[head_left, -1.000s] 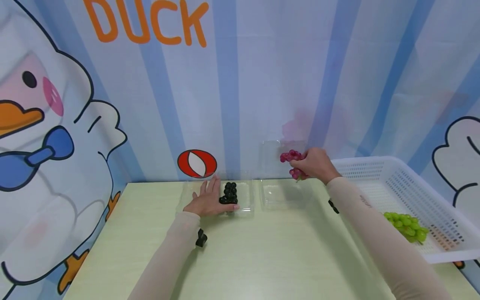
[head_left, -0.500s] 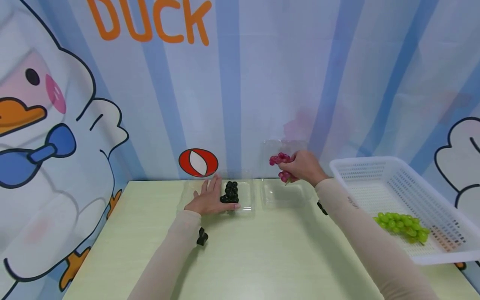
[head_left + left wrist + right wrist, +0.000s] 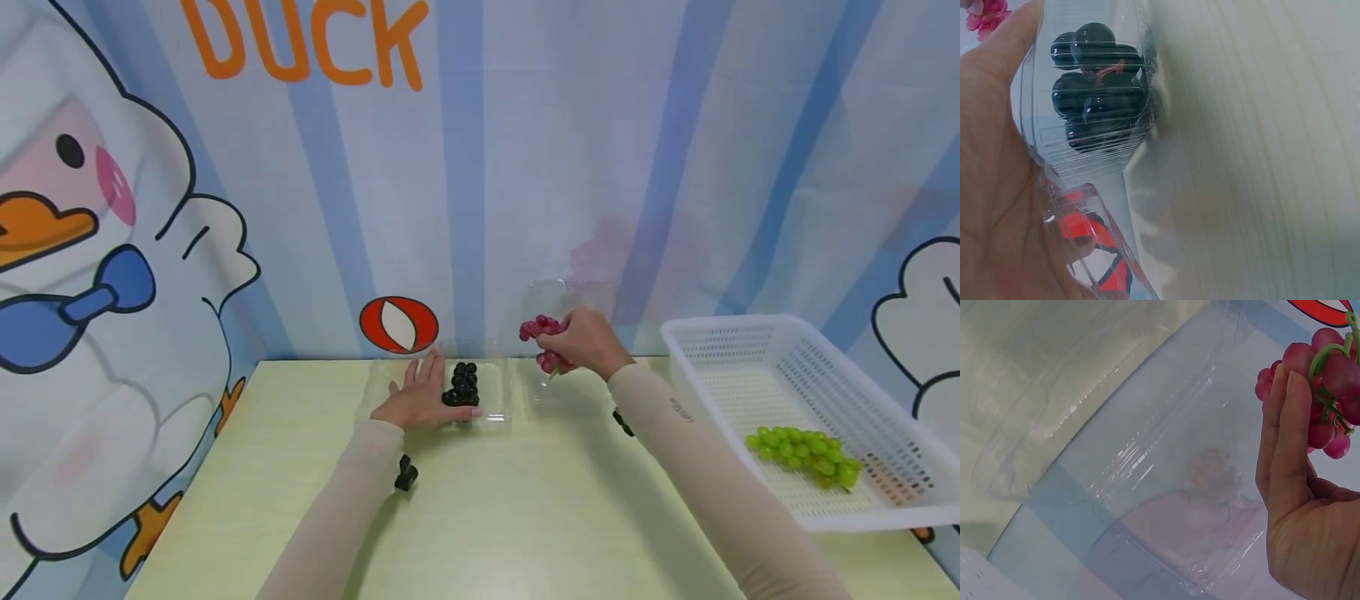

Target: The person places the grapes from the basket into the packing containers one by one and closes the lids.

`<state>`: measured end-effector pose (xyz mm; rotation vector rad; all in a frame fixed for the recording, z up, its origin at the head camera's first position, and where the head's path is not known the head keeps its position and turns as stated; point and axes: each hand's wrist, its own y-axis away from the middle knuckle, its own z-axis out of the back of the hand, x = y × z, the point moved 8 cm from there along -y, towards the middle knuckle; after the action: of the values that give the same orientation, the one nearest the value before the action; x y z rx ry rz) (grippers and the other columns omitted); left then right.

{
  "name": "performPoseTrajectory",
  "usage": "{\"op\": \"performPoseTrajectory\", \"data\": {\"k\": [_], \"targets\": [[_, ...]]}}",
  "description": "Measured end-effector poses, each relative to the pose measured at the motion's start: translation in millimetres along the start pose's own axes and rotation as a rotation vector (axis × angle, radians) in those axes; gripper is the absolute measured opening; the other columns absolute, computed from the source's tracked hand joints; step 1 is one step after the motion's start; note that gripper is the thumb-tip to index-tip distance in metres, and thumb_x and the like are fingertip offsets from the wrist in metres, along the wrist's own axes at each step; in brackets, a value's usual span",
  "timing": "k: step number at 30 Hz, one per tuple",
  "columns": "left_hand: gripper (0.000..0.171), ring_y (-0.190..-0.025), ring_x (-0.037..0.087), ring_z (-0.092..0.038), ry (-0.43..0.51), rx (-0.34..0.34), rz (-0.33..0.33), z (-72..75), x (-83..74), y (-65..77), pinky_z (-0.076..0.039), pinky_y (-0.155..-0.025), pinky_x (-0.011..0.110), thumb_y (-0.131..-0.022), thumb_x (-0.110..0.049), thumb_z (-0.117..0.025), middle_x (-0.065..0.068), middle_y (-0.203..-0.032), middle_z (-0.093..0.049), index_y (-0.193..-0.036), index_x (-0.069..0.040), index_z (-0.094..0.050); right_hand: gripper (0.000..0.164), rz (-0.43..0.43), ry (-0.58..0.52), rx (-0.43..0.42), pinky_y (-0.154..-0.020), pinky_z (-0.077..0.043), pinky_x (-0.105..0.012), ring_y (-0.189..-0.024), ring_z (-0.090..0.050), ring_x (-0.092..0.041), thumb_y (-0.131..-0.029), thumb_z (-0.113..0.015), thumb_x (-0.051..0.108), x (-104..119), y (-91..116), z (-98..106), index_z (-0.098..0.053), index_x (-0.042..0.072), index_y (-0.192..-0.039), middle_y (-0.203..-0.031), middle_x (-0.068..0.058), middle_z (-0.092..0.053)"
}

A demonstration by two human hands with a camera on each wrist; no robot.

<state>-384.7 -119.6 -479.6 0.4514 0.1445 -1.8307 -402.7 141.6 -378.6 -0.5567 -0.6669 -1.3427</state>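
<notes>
My right hand (image 3: 594, 343) pinches a bunch of red grapes (image 3: 540, 327) between thumb and fingers, its green stem showing in the right wrist view. Below and behind the grapes stands a clear plastic clamshell box (image 3: 558, 402), its lid raised against the backdrop. To the left, my left hand (image 3: 415, 402) rests with straight, spread fingers on a second clear box (image 3: 495, 393). A bunch of black grapes (image 3: 463, 385) lies inside that box. In the left wrist view the thumb runs along the box's edge, beside the black grapes (image 3: 1100, 94).
A white perforated basket (image 3: 873, 521) stands at the right of the table, with a bunch of green grapes (image 3: 806, 454) in it. Behind the table's back edge hangs a striped cloth backdrop (image 3: 555, 167) with a cartoon duck. The pale wooden table (image 3: 495, 533) spreads in front.
My right hand has carried the red grapes leftward, from the box's right side to over its left part. My left hand has stayed on its box.
</notes>
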Motion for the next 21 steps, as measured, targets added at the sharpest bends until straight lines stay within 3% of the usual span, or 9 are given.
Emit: {"op": "performPoseTrajectory", "data": {"k": [6,13,21], "targets": [[0.133,-0.155,0.045,0.0,-0.002,0.005,-0.003,-0.9,-1.2,0.0,-0.01,-0.111,0.08,-0.074,-0.088,-0.059,0.009,-0.172,0.006,-0.164,-0.009,-0.001,0.034,-0.028,-0.042,0.026,-0.06,-0.059,-0.029,-0.059,-0.072,-0.017,-0.09,-0.075,0.03,1,-1,-12,-0.064,-0.003,-0.091,-0.07,-0.01,-0.072],[0.132,-0.155,0.044,0.001,-0.01,0.006,0.002,-0.4,-0.6,0.8,-0.01,-0.111,0.08,-0.075,-0.089,-0.057,0.008,-0.172,0.007,-0.164,-0.009,0.0,0.035,-0.027,0.021,0.015,-0.058,-0.058,-0.028,-0.056,-0.07,-0.017,-0.09,-0.075,0.032,7,-3,-21,-0.066,-0.001,-0.087,-0.068,-0.01,-0.07],[0.132,-0.156,0.044,0.002,-0.005,0.011,0.007,-0.4,-0.2,0.4,-0.009,-0.112,0.08,-0.075,-0.088,-0.058,0.008,-0.172,0.008,-0.164,-0.01,0.0,0.033,-0.018,-0.01,0.04,-0.059,-0.059,-0.029,-0.055,-0.071,-0.018,-0.091,-0.074,0.03,8,-4,-36,-0.066,-0.002,-0.087,-0.067,-0.009,-0.071]]}}
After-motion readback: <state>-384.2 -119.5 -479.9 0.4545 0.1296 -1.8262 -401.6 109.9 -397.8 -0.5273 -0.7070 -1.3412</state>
